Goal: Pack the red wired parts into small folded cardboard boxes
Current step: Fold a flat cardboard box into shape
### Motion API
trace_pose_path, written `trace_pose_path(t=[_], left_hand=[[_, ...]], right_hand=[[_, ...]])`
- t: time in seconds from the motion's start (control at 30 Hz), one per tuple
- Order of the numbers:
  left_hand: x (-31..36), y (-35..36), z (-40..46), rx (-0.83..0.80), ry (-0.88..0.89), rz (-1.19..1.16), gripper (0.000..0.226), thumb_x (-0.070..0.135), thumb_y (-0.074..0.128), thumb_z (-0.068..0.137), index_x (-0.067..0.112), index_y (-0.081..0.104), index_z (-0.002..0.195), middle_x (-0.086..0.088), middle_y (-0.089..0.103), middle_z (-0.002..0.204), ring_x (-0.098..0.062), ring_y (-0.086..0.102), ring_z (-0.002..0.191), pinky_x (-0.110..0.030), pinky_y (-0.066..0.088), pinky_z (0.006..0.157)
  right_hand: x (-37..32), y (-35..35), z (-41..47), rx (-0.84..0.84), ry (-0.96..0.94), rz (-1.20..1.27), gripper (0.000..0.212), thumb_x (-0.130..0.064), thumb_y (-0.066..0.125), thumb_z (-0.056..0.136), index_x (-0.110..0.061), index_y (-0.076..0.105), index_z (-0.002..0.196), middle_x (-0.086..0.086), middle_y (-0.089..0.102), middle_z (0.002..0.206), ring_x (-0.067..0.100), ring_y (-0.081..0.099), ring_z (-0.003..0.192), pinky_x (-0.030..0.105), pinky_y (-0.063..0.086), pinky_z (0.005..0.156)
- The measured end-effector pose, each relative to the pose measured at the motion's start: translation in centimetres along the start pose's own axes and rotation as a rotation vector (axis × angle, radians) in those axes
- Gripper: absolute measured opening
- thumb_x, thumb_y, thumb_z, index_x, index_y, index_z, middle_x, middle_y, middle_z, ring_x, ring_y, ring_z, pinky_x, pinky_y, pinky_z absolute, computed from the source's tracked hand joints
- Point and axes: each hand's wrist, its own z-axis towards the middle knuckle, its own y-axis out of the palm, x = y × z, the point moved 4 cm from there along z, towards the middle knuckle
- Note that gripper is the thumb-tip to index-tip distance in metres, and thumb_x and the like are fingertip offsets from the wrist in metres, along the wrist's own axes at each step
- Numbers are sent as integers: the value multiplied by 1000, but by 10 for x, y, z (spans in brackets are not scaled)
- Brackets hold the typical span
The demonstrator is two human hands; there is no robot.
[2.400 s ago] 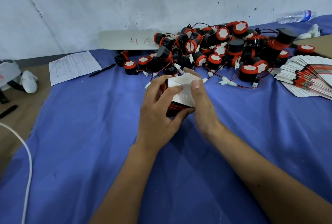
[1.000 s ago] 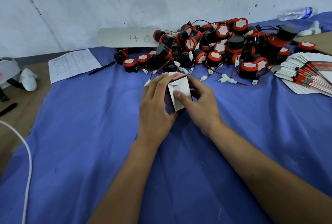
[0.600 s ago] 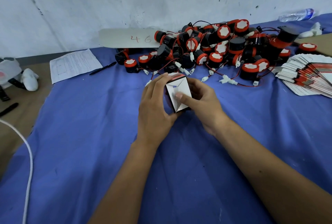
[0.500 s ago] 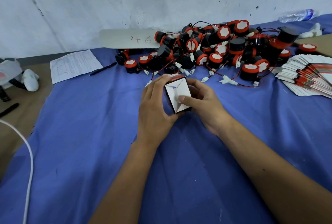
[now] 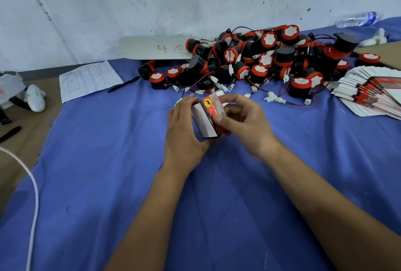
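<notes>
My left hand point(image 5: 184, 138) had its fingers curled round the box point(image 5: 209, 116), thumb underneath and fingertips over the far top edge. My right hand point(image 5: 245, 125) pinched the box's right side, thumb point(image 5: 219, 118) pressed on the red printed face and the other fingers bent round behind it. Neither hand was spread; both were closed on the same box, held just above the cloth point(image 5: 108, 162) between them.

The box sat tilted, its long axis running from near-right to far-left, the white end face turned toward me and the red face up and to the right. It lay directly at the fingertips of both hands, so neither hand was really nearer. I could not tell whether a part was already inside, nor whether the far flap was shut.

I judged that closing was in hand, and that the next move depended on which end was open: if the far one, the left fingers were best placed to tuck it.

Beyond the hands lay the pile of parts point(image 5: 260, 62), close behind the box, with the flat boxes point(image 5: 373, 94) stacked to the right, well apart.
</notes>
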Motion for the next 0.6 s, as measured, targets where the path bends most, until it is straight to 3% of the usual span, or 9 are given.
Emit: trace_pose_path(t=[0.1,0.17,0.27,0.33,0.4,0.47,0.53,0.6], left_hand=[[-6,4,-1,-101,-30,-10,82,17,84,72,12,49,146,-3,38,159,-23,34,148,-47,41,116],[-6,0,-2,-35,-86,-130,69,15,65,74,12,52,142,-2,44,155,-19,40,144,-46,47,110],[-6,0,-2,36,-274,-476,54,20,56,84,20,50,138,7,59,137,-1,59,122,-25,55,91],[-8,3,-2,48,-381,-530,47,28,59,88,22,51,135,9,67,125,-4,67,110,-23,57,82],[-11,3,-2,62,-420,-441,42,26,61,92,24,54,134,15,69,114,4,66,102,-14,53,77],[-13,2,-2,91,-416,-317,36,17,59,96,24,57,132,24,66,106,14,61,96,-4,45,70],[-11,3,-2,83,-391,-200,30,18,58,92,24,60,122,24,66,96,6,62,95,-6,43,67],[-7,6,-2,55,-336,-71,21,24,56,86,23,61,107,15,65,90,-13,60,93,-20,42,67]], right_hand=[[-10,7,-6,50,-335,-723,34,-12,73,88,-24,70,120,-6,73,101,15,64,92,32,52,80],[-10,15,-6,-66,-395,-1010,33,-17,65,92,-29,70,123,-8,73,104,21,57,103,40,44,85],[-11,26,-7,-228,-453,-1091,33,-11,56,85,-25,76,108,-8,70,94,23,54,104,38,36,82],[-18,29,-11,-227,-564,-922,32,-1,53,76,-14,78,91,0,70,95,28,56,100,37,43,82],[-28,23,-14,-60,-665,-740,29,2,50,76,-8,77,81,5,70,93,28,55,94,31,46,81],[-31,1,-11,207,-636,-648,27,-2,47,79,-7,74,77,3,69,87,27,56,87,29,45,76],[-24,-33,0,454,-460,-709,26,-6,48,83,-10,73,82,0,69,85,26,57,88,29,43,74],[-8,-74,17,570,-184,-886,25,-9,52,86,-12,72,99,4,69,100,31,54,104,29,41,82]])
